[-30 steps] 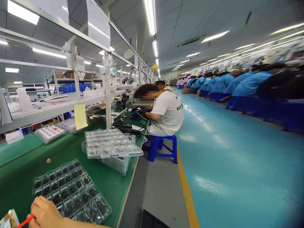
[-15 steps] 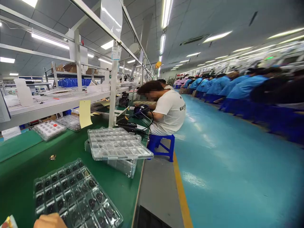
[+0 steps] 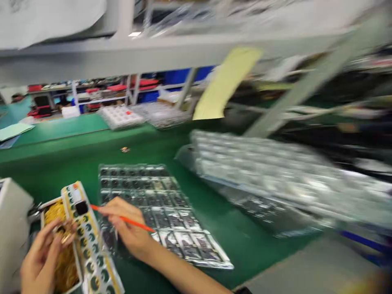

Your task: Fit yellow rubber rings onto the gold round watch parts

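A green surface [image 3: 245,245] spreads beneath a pale shelf [image 3: 153,57], with a motion-blurred stack of clear trays [image 3: 290,171] at right and a compartmented tray [image 3: 226,263] of dark parts near its middle. A yellow paper [image 3: 228,83] hangs from the shelf edge.

At lower left, the wearer's two hands work on either side of a printed strip [image 3: 92,245]. The strip lies along the right side of a white box [image 3: 79,267] of yellowish pieces, its long axis running away from the wearer, the far end leaning left.

The left hand [image 3: 45,255], above the box and just left of the strip, pinches a small gold-coloured part [image 3: 65,237] in its fingertips; the part's exact form is blurred. The right hand [image 3: 131,228], between strip and tray, grasps an orange stick [image 3: 139,223]. One end points left at a dark square piece [image 3: 81,208] on the strip; whether it touches the strip's edge is unclear. The right hand's stick is nearer that piece.

Round green-and-white prints repeat down the strip; no brand or wording is legible there. The paper shows no readable writing. Beyond the tray sits a small brassy piece [image 3: 125,149].
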Demonstrator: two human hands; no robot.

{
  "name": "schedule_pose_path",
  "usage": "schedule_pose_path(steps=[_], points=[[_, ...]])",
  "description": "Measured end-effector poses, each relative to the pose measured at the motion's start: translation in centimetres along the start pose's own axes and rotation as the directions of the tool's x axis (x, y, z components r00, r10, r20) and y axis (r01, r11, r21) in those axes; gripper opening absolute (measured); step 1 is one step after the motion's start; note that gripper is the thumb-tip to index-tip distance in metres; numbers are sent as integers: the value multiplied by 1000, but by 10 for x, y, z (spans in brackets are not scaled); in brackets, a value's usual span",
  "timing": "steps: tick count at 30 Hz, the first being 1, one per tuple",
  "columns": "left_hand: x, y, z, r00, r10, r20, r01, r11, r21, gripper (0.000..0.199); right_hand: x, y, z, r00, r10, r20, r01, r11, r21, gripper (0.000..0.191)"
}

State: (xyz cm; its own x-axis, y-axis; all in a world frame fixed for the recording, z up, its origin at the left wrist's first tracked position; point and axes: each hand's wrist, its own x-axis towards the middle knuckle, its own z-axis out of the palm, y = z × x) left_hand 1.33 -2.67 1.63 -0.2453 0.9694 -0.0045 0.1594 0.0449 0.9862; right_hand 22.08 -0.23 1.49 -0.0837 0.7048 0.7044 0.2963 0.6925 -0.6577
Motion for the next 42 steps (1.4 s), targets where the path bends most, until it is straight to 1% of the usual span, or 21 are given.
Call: schedule_pose_path(steps=[2,3,6,9,12,16,20,22,23,24,26,27,28,29,31,32,33,36,38,40,42], points=[[-2,5,3,980,-95,174,131,970,-206,53,-2,-8,-3,1000,-29,-6,29,998,48,32],[-1,7,5,968,-112,227,174,945,-277,52,-3,-11,-3,999,-41,5,41,997,59,27],[3,11,10,943,-124,308,245,886,-394,42,-8,-19,-1,997,-45,59,41,997,61,17],[0,12,11,932,-67,357,228,873,-431,35,-12,-25,3,993,-23,116,14,997,73,19],[-5,13,11,915,16,402,194,858,-475,33,-15,-29,6,986,28,162,-46,993,106,19],[-6,13,10,903,110,415,142,835,-532,28,-14,-29,9,984,70,167,-88,991,101,18],[-5,16,8,898,128,421,137,827,-545,28,-13,-25,10,982,29,188,-52,992,117,18],[-3,18,7,903,106,417,158,820,-551,30,-13,-21,10,972,-61,226,41,995,93,18],[-2,19,6,906,90,413,171,815,-554,30,-13,-19,9,957,-145,253,133,989,65,19],[-2,19,5,909,71,410,186,812,-553,31,-13,-17,8,927,-246,283,249,968,27,21],[0,20,4,914,23,406,218,815,-536,32,-13,-12,7,827,-424,369,479,876,-66,26],[1,20,4,915,-8,403,238,819,-523,33,-13,-11,6,774,-476,419,562,820,-107,29],[2,20,4,916,-42,399,259,820,-510,34,-12,-10,6,731,-499,465,616,775,-138,32],[2,20,4,916,-75,395,282,820,-499,35,-12,-9,5,704,-502,502,646,747,-159,34],[3,20,5,914,-127,387,318,815,-484,37,-11,-9,6,682,-504,530,666,727,-167,35],[3,20,6,913,-143,382,327,818,-473,38,-11,-10,6,693,-510,510,659,735,-161,34],[3,20,6,914,-151,376,326,825,-461,38,-12,-10,6,721,-505,475,634,757,-158,31],[1,19,8,920,-137,367,296,857,-422,35,-13,-14,5,858,-394,329,467,866,-181,18],[-1,18,10,915,-116,387,284,866,-412,34,-14,-16,4,916,-302,262,357,913,-196,16],[-4,17,11,896,-98,432,296,859,-418,33,-15,-17,4,935,-268,233,315,930,-191,17],[-7,16,13,876,-72,477,307,846,-436,32,-17,-17,6,938,-270,216,310,933,-182,18]])
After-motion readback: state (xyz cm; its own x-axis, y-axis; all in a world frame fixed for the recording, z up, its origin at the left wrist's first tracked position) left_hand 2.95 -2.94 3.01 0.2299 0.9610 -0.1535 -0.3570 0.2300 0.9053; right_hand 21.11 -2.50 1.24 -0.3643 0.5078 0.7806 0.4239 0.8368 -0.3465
